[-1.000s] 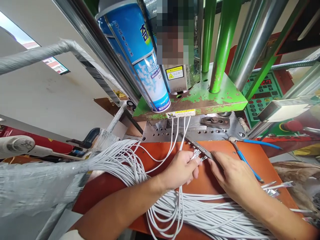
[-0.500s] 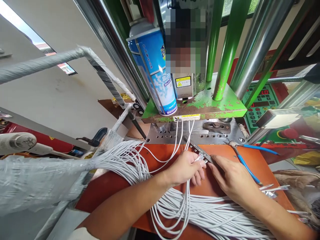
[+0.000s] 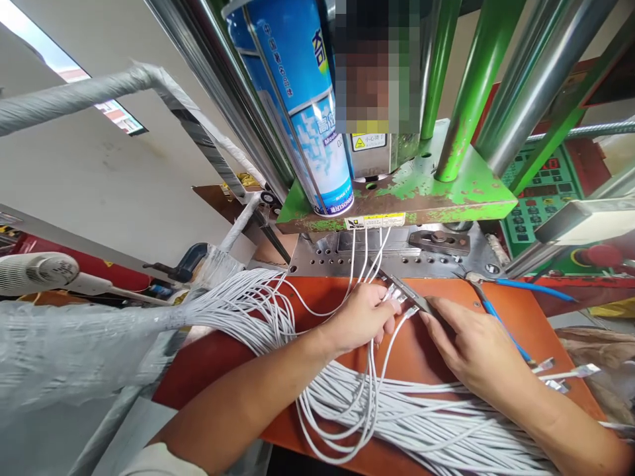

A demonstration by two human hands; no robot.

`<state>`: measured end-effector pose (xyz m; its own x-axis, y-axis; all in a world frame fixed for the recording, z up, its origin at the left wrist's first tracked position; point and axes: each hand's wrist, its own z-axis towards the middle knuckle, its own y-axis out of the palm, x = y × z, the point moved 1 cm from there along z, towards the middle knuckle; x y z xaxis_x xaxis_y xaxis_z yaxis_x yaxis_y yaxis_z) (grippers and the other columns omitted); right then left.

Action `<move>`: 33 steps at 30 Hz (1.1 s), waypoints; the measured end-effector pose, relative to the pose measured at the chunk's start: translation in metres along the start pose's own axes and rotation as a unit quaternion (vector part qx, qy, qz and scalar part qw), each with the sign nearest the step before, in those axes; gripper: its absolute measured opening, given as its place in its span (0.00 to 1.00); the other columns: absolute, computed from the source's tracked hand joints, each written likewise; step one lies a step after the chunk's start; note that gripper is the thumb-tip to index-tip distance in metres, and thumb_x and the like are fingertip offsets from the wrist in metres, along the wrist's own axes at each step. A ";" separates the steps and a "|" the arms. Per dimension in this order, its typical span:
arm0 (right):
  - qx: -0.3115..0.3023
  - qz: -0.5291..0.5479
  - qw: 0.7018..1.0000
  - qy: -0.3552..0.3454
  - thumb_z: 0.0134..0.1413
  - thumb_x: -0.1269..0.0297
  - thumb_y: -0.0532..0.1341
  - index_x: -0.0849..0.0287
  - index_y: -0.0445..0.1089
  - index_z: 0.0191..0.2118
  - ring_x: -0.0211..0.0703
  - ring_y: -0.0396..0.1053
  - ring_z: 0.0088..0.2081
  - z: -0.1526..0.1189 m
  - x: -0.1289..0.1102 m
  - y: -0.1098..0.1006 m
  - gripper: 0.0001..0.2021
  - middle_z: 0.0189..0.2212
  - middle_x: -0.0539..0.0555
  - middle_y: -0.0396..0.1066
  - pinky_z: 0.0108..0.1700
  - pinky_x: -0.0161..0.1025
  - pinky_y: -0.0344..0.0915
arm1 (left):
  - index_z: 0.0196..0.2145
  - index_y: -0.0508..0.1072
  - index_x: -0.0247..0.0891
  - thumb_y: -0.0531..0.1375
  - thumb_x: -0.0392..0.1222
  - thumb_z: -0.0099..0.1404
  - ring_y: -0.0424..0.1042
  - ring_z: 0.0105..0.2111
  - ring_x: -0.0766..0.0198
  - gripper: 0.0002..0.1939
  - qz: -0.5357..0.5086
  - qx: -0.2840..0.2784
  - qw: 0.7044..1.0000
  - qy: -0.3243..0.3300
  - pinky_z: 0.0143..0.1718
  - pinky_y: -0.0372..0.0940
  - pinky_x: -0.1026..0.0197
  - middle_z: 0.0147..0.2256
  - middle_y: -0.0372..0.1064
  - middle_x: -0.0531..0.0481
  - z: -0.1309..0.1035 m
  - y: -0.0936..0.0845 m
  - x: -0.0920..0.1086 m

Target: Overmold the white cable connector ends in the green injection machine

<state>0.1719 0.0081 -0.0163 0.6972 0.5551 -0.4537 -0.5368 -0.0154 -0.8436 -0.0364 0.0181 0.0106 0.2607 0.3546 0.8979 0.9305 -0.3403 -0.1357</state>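
My left hand is closed around the ends of several white cables, whose small metal-tipped plugs show at its fingertips. My right hand grips one end of a narrow dark metal bar, which slants away toward the press. The plugs lie along the bar's near side. One cable plug sits apart from the left fingers, close to the right fingertips; whether it touches the bar is unclear. From the left hand the cables loop down onto a thick bundle of white cables on the orange-brown tabletop.
Behind the hands stands a green press with a blue spray can on its plate. Several cables hang below that plate. Blue-handled cutters lie at right, near a control panel. A plastic-wrapped cable bundle extends left.
One cable plug now stands apart from the left fingers beside the bar. The whole view has shifted, bringing the press and can nearer. Both hands keep their hold.
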 end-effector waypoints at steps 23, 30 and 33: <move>0.030 0.037 0.999 0.018 0.73 0.55 0.53 0.53 0.69 0.48 0.45 0.74 0.34 -0.007 0.002 -0.001 0.11 0.37 0.51 0.76 0.37 0.42 0.64 | 0.31 0.68 0.34 0.53 0.38 0.70 0.64 0.14 0.68 0.10 -0.019 -0.052 0.997 -0.050 0.16 0.58 0.68 0.19 0.66 0.51 0.004 -0.028 0.007; -0.017 0.069 0.997 0.003 0.74 0.55 0.52 0.54 0.69 0.48 0.44 0.74 0.32 -0.006 0.001 -0.003 0.12 0.35 0.52 0.76 0.36 0.42 0.65 | 0.27 0.66 0.36 0.55 0.39 0.67 0.50 0.13 0.74 0.10 -0.024 -0.051 0.996 -0.075 0.14 0.43 0.70 0.15 0.57 0.58 0.010 -0.025 0.009; -0.038 0.092 0.995 -0.029 0.74 0.57 0.52 0.55 0.69 0.48 0.43 0.74 0.33 -0.005 -0.001 -0.005 0.12 0.36 0.53 0.76 0.36 0.41 0.66 | 0.27 0.66 0.37 0.54 0.41 0.68 0.51 0.12 0.74 0.11 0.008 -0.036 0.998 -0.048 0.14 0.45 0.70 0.14 0.58 0.58 0.010 -0.019 0.005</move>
<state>0.1762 0.0036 -0.0132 0.5611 0.5834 -0.5872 -0.6143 -0.1820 -0.7678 -0.0508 0.0350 0.0134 0.3013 0.4297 0.8512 0.9061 -0.4070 -0.1153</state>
